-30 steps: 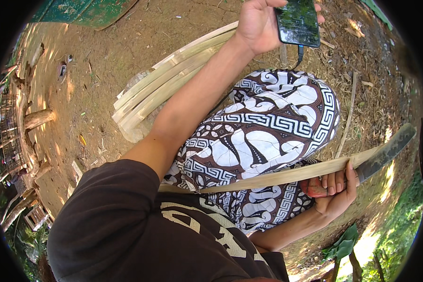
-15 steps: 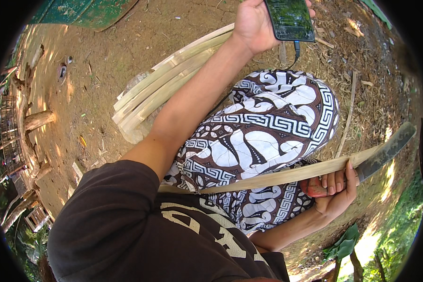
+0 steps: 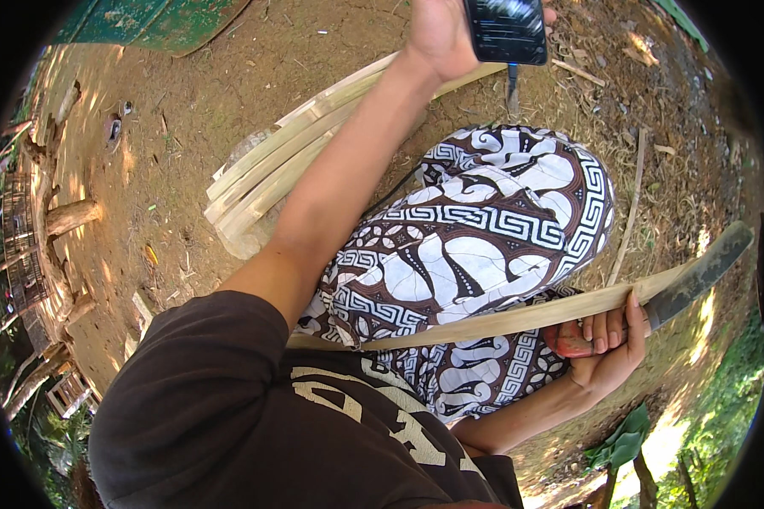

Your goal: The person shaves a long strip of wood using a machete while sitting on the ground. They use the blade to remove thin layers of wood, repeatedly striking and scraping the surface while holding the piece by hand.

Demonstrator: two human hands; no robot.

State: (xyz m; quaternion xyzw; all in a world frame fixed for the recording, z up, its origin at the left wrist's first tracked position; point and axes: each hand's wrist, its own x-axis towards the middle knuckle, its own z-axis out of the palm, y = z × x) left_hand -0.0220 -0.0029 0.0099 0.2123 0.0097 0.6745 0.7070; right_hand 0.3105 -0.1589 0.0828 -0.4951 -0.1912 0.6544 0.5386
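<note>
Dark rectangular phone screen [image 3: 507,30] at top, in left hand [image 3: 441,34].

My left arm stretches far forward, its hand [image 3: 437,34] closed in a grip; my right hand [image 3: 603,343] sits near, fingers curled shut.

Bundle of split bamboo slats [image 3: 272,170] lies on dirt ground [image 3: 187,93], centre-left, running diagonally toward far right. Patterned brown & white cloth [image 3: 484,246] spread over the lap, just right of the bundle. Green sheet [image 3: 144,21] at far left edge. Log [image 3: 72,216] + rough wood pieces w/ a small wooden frame [image 3: 64,394] along left side. Thin loose stick [image 3: 630,208] on ground at right, next to the cloth. Dry chips and litter [image 3: 637,51] scattered far right. Green leaves [image 3: 624,437] near right, grass beyond. Dark brown T-shirt [image 3: 229,407] w/ pale print fills near bottom.
</note>
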